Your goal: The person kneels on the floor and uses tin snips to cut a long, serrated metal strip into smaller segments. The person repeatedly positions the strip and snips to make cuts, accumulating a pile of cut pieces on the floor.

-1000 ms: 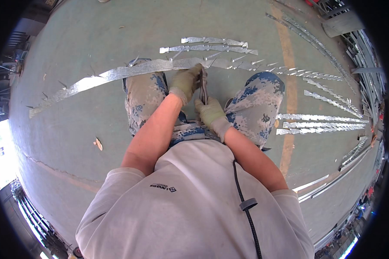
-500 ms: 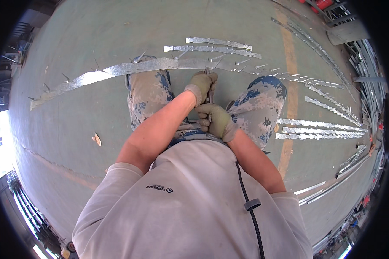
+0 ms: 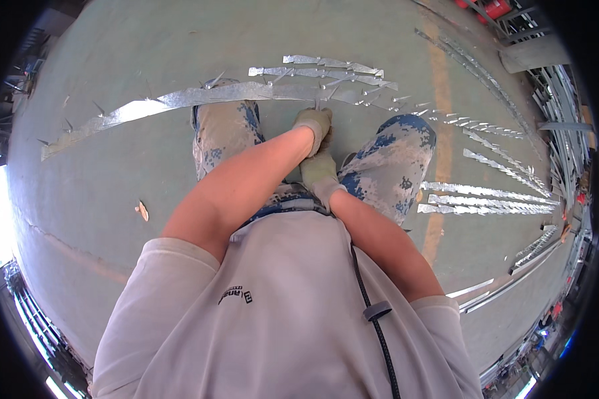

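Observation:
A long shiny metal strip with spikes (image 3: 180, 101) lies in a curve on the floor in front of my knees, its spikes sticking up. Both my hands wear greenish work gloves. My left hand (image 3: 314, 126) is wrapped round a slim metal hand tool (image 3: 317, 104), whose tip meets the strip's near edge; its exact kind is hidden. Just below, my right hand (image 3: 319, 171) is closed against the left one, apparently on the tool's lower end, with its fingers mostly covered.
Two shorter spiked strips (image 3: 333, 65) lie beyond the long one. Several more strips (image 3: 489, 199) are spread on the right, across a yellow floor line (image 3: 439, 229). Metal stock (image 3: 566, 120) is stacked along the right edge. A small brown scrap (image 3: 142, 211) lies at left.
My right hand has moved up and turned, tucking close under the left. The left hand has shifted slightly, and the tool's shaft between the hands is now covered.

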Demonstrator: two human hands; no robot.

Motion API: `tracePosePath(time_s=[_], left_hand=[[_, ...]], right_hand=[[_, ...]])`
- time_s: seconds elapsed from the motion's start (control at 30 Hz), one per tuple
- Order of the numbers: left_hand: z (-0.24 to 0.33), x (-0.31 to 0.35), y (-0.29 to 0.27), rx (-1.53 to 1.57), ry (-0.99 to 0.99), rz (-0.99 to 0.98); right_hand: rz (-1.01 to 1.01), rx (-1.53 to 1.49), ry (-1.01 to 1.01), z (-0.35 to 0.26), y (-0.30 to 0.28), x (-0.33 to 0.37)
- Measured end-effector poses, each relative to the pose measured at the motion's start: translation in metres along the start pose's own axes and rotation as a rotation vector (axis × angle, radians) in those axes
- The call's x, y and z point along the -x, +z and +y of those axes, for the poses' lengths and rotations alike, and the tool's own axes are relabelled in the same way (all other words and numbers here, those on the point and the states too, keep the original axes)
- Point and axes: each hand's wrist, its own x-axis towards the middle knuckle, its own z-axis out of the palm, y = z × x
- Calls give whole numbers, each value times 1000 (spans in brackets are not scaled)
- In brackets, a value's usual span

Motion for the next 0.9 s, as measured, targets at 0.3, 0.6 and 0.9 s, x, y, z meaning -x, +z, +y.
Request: tracePosePath(time_s=[0.3,0.6,0.9], left_hand=[[0,0,10,181,-64,-38],[15,29,6,324,-115,-198],[19,42,-3,422,-118,-282]], right_hand=[[-162,-179,319,-10,-39,2],[-647,-1512,354,-11,-112,51],[-645,-1603,535,-11,-98,47]])
